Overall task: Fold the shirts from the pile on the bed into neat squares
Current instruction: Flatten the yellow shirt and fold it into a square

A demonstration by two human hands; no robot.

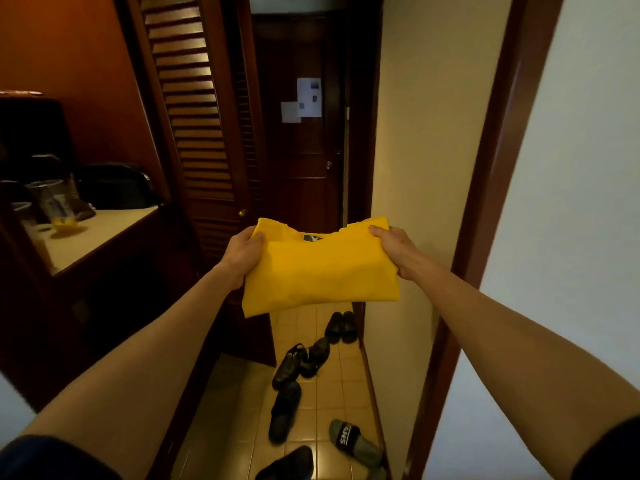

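A folded yellow shirt (322, 271) is held out in front of me at chest height, its neck label showing at the top edge. My left hand (242, 258) grips its left side, thumb on top. My right hand (394, 247) grips the right side, fingers curled over the top corner. The shirt forms a rough rectangle, sagging a little at the lower left. The bed and the pile of shirts are out of sight.
I face a narrow tiled hallway (311, 403) with several shoes and sandals (287, 368) scattered on the floor. A louvred wooden door (197, 133) stands left, a dark door (298, 150) at the end. A counter (97, 233) with cups and a bag is at left.
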